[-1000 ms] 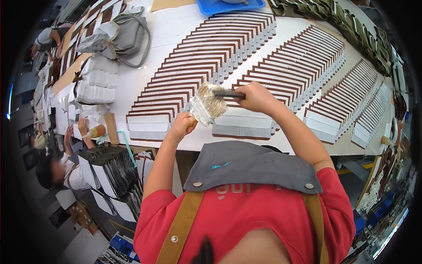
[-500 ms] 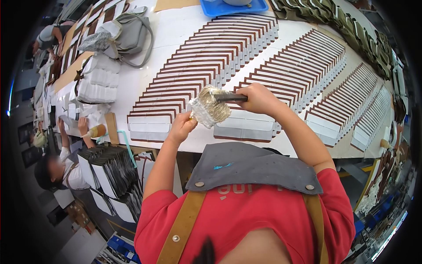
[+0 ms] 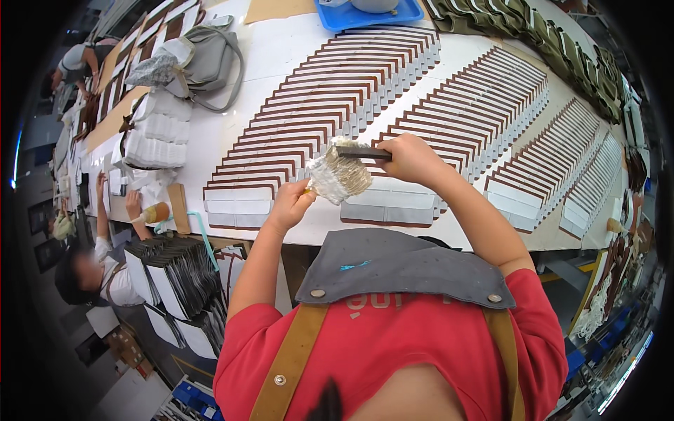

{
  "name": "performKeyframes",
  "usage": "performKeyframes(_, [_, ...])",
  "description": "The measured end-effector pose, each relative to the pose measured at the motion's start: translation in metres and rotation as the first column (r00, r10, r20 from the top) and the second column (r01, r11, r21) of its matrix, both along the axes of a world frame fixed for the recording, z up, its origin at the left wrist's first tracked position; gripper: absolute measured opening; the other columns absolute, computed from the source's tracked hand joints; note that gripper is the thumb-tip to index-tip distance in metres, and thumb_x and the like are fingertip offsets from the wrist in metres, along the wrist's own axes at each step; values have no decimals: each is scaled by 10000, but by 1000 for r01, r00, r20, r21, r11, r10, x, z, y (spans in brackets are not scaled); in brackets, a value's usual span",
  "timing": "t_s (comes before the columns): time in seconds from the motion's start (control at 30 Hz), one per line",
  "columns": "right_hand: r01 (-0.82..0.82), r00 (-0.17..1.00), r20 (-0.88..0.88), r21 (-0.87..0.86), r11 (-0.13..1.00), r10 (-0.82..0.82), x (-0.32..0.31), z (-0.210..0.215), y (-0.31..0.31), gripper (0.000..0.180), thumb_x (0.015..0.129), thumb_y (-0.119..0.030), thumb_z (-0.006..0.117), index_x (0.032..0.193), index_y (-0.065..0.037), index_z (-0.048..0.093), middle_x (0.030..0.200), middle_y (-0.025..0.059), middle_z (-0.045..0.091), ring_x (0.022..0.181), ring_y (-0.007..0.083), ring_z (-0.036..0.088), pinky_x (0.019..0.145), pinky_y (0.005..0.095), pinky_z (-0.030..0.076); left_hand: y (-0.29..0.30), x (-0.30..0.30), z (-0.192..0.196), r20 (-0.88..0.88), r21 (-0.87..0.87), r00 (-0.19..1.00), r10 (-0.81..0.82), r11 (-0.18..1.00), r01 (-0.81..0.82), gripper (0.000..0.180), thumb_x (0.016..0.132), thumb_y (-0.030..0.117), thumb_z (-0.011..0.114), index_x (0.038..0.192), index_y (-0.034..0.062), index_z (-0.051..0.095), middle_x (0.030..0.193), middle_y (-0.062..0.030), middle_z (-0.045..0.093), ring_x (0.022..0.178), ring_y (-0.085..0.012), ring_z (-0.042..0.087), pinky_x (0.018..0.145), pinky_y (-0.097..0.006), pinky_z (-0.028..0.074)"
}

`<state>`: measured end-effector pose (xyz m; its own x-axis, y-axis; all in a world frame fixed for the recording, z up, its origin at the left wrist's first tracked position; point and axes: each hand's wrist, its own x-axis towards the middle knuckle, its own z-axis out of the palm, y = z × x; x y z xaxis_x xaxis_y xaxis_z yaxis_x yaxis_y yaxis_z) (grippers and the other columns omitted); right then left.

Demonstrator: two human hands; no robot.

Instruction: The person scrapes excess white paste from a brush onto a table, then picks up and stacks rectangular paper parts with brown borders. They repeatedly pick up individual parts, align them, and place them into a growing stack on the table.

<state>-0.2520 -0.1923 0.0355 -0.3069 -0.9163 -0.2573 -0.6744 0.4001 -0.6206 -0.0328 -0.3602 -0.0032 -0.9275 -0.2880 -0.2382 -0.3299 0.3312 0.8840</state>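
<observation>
Four panel rows point(image 3: 388, 198) ahead, one tray point(image 3: 337, 15)

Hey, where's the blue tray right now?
In the head view, it's at the top, just right of centre: the blue tray sits past the far end of the longest row of brown-edged white pieces, left of the olive-green pile.

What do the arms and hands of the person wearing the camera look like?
The left hand and right hand are ungloved. The forearms are bare, with no watch or bracelet visible. Short, plain red sleeves cover the upper arms.
</observation>
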Motion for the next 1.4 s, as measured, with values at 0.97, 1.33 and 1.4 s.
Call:
performKeyframes(0.97, [286,956,71,13,958,-286,24,1,0,158,722,-172,564,752,-38,643,637,171,588,616,311,579,611,394,458,28,-11,13,-225,-665,952,206,682,-305,147,727,212,573,786,78,553,530,-44,522,452,-202,538,435,-321,414])
performKeyframes(1.33, [237,966,102,33,971,-239,28,13,2,162,733,-194,576,753,-48,642,652,151,597,624,306,578,618,394,461,27,-7,11,-177,-663,954,242,687,-297,140,735,209,567,774,77,541,535,-43,528,450,-206,537,447,-319,415])
performKeyframes(1.4, [268,957,112,16,963,-268,26,8,1,165,738,-196,574,745,-44,640,642,149,596,615,298,579,603,392,461,26,-10,14,-212,-676,956,203,675,-294,138,734,205,567,777,77,539,533,-44,527,451,-206,537,447,-318,413])
